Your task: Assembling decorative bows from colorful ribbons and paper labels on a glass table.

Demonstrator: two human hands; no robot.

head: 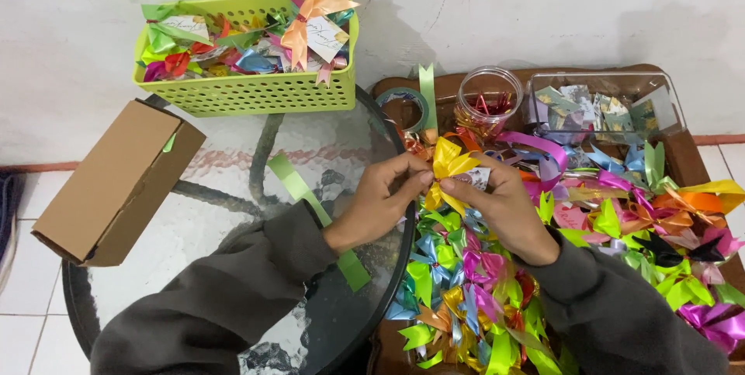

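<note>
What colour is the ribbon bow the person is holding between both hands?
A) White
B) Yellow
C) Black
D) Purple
B: the bow pinched between the left hand and the right hand is bright yellow, held above the pile of mixed-colour bows.

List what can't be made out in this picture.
- Head view: the middle of the yellow ribbon bow is covered by the fingertips of the left hand and right hand.
- Cardboard box: its inside faces away.
- Clear jar: contents too small to identify.
- Ribbon pile: cut off by the right edge.
</note>
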